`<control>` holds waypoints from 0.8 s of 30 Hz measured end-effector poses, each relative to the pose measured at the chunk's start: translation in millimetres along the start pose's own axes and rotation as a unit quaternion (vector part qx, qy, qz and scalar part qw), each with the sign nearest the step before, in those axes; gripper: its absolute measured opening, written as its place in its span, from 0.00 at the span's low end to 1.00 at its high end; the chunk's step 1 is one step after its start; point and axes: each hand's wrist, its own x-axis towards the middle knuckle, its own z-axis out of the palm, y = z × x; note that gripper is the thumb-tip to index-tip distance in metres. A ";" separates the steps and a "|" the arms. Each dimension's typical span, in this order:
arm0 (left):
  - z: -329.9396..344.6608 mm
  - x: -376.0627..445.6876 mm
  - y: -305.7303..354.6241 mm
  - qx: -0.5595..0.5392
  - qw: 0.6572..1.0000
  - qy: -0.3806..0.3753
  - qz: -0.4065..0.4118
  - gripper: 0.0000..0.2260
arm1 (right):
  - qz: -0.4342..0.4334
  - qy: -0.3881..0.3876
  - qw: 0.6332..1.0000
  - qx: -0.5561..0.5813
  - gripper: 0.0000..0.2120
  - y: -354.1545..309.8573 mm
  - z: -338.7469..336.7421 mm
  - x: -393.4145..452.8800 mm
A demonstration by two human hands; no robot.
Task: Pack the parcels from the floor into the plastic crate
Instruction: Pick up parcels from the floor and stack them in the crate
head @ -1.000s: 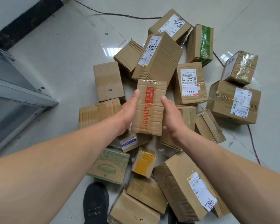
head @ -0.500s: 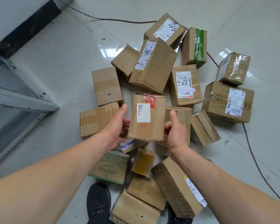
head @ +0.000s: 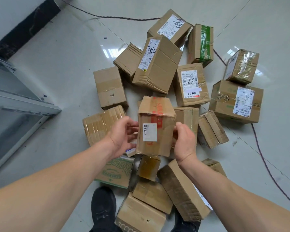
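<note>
Step in hand: pick-up/carry of one parcel. Box (head: 155, 126) w/ red tape and a small white label is held up above the pile, roughly frame centre, tilted so its top edge leans away toward 12 o'clock.

L hand (head: 122, 136) grips its left side, fingers curled round the edge at 9 o'clock of the box. R hand (head: 185, 141) grips the right side at 3 o'clock, thumb up by the edge; fingers go behind the box, so how they lie there I can't tell. Both grips are narrow, clamped on the box, nothing else held.

Rest of the parcels lie on the tile floor (head: 65, 64) in a loose ring: big box (head: 157, 64) at 12, labelled box (head: 191, 84) at 1–2, plain box (head: 110, 87) at 10–11, green-print box (head: 115, 171) at 7, long box (head: 182, 190) at 5. A shoe (head: 104, 206) shows at 6.

Crate: probably the grey rim (head: 23, 104) at 9 o'clock, frame's left edge, but too little shows to be sure.

Progress, as I judge it: early, most parcels are not yet packed.

Next move calls for a turn left toward 9, keeping both hands clamped, then lowering the box flat inside. Mind the cable (head: 261, 156) at 3–4 and loose boxes by the foot.
</note>
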 end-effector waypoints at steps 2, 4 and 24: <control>-4.1 4.3 -0.6 -0.033 0.999 0.007 -0.007 0.24 | 0.018 0.015 1.000 0.009 0.26 -4.7 -0.5 -2.9; -5.4 9.2 -3.3 -0.007 1.000 0.011 -0.025 0.32 | 0.028 -0.001 0.999 -0.018 0.27 -8.2 -0.7 -5.3; 23.5 13.1 -35.4 0.267 0.959 0.078 0.059 0.15 | 0.316 -0.043 0.945 0.066 0.11 32.2 -1.6 -1.4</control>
